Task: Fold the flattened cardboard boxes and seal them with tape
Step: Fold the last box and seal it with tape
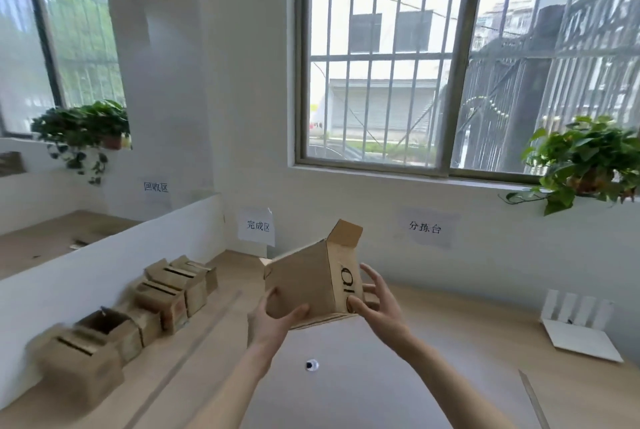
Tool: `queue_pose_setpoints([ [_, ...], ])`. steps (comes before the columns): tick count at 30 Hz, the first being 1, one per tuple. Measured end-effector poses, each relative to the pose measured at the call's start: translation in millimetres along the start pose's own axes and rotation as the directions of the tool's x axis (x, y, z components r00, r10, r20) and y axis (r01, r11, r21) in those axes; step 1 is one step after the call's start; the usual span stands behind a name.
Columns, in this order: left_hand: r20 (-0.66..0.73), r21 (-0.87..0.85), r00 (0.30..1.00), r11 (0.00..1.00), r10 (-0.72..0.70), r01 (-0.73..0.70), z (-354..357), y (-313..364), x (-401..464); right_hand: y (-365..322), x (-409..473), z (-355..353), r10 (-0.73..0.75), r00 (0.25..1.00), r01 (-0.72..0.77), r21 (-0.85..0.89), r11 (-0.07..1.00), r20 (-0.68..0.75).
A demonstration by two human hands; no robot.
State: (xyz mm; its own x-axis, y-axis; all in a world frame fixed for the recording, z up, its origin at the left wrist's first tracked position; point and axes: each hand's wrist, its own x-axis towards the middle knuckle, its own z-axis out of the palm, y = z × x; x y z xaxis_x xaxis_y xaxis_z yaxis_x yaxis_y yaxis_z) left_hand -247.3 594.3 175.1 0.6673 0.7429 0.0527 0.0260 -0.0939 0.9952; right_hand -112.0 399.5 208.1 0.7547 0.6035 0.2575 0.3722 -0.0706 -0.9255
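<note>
The left hand [277,319] grips the lower near corner of the cardboard box [311,285]; the right hand [375,304] clasps its printed side, holding it above the wooden table [450,342]. Squaring the walls before folding flaps should help. Left of the box stand folded boxes [162,293]; behind it, a barred window [415,58].

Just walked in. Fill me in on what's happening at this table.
A person is shaping a cardboard box, held up above the table in both hands. The left hand grips its near lower edge; the right hand holds the printed side. One flap at the far end sticks up, so that end is still open. A row of folded boxes sits along the low wall to the left, under a paper sign.
</note>
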Motion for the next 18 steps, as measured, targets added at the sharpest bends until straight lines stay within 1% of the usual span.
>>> queue_pose_setpoints([
  [1, -0.026, 0.011, 1.000, 1.000, 0.004, -0.004, -14.1, -1.2, -0.3, -3.1, 2.2, 14.8, -0.004, 1.000, 0.004, -0.015, 1.000, 0.008],
  [3, -0.075, 0.032, 0.997, 0.999, 0.008, -0.006, -43.3, -6.9, 0.2, -7.6, 3.8, 47.0, 0.035, 0.998, -0.034, -0.023, 0.999, 0.053],
  [6, -0.143, 0.142, 0.990, 0.990, 0.016, 0.005, -89.4, -20.8, 4.8, -5.9, 9.2, 98.1, 0.095, 0.991, -0.087, -0.081, 0.993, 0.092],
  [8, -0.195, 0.202, 0.981, 0.979, 0.012, 0.029, -119.5, -32.1, 6.0, -5.9, 11.5, 134.3, 0.123, 0.986, -0.114, -0.082, 0.990, 0.114],
  [11, -0.250, 0.259, 0.968, 0.961, -0.025, 0.092, -161.7, -48.7, 6.2, -1.7, 15.1, 187.0, 0.170, 0.966, -0.153, -0.102, 0.983, 0.196],
  [16, -0.306, 0.292, 0.950, 0.943, -0.067, 0.161, -228.0, -82.9, 16.5, 16.7, 27.7, 265.9, 0.169, 0.951, -0.145, -0.108, 0.983, 0.260],
  [18, -0.333, 0.300, 0.940, 0.937, -0.075, 0.181, -253.0, -96.6, 22.0, 17.2, 31.1, 296.2, 0.161, 0.945, -0.144, -0.078, 0.986, 0.285],
])
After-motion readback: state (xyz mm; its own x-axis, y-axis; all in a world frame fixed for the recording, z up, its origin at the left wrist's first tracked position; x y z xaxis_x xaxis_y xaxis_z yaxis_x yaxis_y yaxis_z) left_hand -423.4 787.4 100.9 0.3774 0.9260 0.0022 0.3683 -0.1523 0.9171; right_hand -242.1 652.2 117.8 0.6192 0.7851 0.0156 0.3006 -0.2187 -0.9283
